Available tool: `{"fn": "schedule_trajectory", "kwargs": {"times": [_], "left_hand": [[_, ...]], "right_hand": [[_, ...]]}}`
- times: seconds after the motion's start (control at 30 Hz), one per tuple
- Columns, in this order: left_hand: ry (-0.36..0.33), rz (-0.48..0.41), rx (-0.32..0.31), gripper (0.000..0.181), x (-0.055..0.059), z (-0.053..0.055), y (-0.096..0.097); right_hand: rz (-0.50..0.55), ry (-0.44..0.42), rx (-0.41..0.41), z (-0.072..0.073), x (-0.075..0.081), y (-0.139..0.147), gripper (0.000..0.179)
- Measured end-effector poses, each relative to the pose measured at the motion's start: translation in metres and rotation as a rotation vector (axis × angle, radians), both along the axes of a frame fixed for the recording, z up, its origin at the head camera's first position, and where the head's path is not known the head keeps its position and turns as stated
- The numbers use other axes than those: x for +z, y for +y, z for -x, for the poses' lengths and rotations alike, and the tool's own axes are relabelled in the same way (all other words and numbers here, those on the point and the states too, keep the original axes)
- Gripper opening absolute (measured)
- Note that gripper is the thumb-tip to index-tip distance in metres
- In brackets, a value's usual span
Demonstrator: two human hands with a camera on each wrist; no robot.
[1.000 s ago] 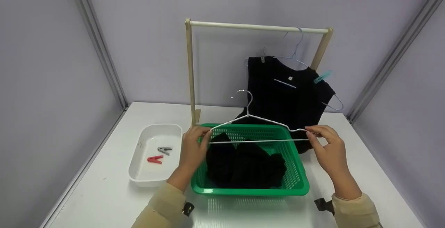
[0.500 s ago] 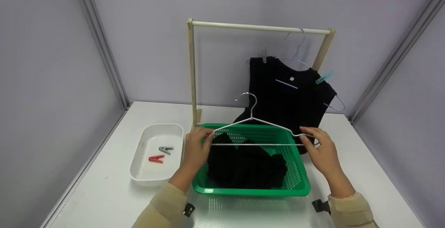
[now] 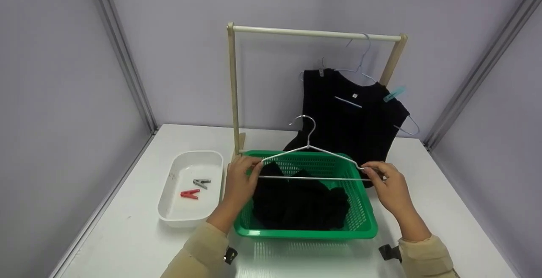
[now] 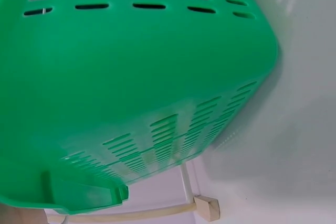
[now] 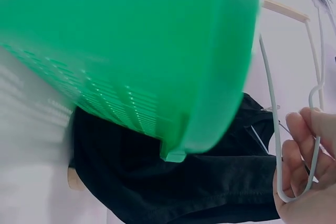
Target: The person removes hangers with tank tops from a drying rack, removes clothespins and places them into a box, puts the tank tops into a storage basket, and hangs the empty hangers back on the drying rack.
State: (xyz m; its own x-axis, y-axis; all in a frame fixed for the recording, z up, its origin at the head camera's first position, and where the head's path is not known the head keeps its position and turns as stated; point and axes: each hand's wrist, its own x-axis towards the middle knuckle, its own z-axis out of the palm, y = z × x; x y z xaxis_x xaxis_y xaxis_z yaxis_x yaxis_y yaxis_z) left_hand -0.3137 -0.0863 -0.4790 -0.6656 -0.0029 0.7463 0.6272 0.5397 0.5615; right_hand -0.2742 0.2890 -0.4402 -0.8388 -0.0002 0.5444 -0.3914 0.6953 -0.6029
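Observation:
A white wire hanger [image 3: 308, 147] is held level above the green basket [image 3: 305, 234], its hook pointing up. My left hand [image 3: 241, 180] pinches the hanger's left end between thumb and fingers. At the other end, my right hand [image 3: 391, 187] grips the hanger near its notch; the right wrist view shows the wire's rounded end [image 5: 286, 198] lying in the curled fingers. Crumpled black cloth [image 3: 300, 206] fills much of the basket below the hanger. In the left wrist view the basket's side [image 4: 131, 61] hides nearly all of the left hand.
A wooden rack [image 3: 233, 87] stands behind the basket. From its bar hangs a black sleeveless top [image 3: 343, 108] on another hanger, with a blue clothespin [image 3: 394, 94] on one shoulder. At left, a white tray [image 3: 169, 218] holds a red clothespin [image 3: 190, 194] and a grey clothespin [image 3: 202, 182].
The hanger has come down slightly and shifted a little right. My right hand has moved left along its end, loosening its fingers midway and pinching again near the notch.

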Motion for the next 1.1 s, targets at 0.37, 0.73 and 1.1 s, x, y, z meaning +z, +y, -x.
{"fn": "schedule_trajectory", "kwargs": {"times": [0.37, 0.73, 1.1], "left_hand": [[0.002, 0.001, 0.012, 0.007, 0.004, 0.001, 0.001], [0.016, 0.0, 0.009, 0.017, 0.01, 0.001, -0.001], [0.071, -0.056, 0.142, 0.017, 0.008, -0.004, -0.007]], "right_hand": [[0.037, -0.025, -0.009, -0.001, 0.002, 0.003, 0.014], [0.059, -0.01, -0.015, -0.001, 0.004, 0.007, 0.014], [0.077, -0.009, -0.05, -0.004, 0.007, 0.01, 0.016]]}}
